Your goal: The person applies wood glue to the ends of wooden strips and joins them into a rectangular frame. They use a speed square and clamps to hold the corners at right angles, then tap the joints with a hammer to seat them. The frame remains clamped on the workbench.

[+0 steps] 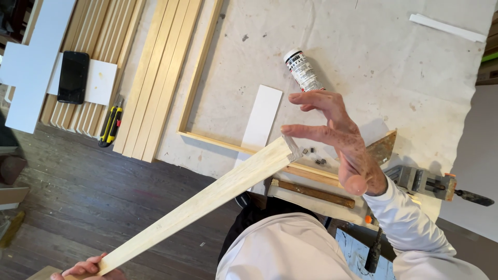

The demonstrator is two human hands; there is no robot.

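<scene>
1. We've got the left hand (pixel 85 268) at the bottom left of the frame, gripping the near end of a long wood strip (pixel 202 202).
2. The strip runs up to mid-frame, above the worktop (pixel 363 62).
3. Our right hand (pixel 342 142) is open, fingers spread, fingertips touching the strip's far end.
4. A glue bottle (pixel 303 70) lies just above that hand; a phone (pixel 73 77) sits upper left.

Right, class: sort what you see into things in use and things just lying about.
In use: wooden strip, left hand holding its lower end, right hand at its cut tip.

Lying about: phone, glue bottle, utility knife, white card, stacked mouldings.
</scene>
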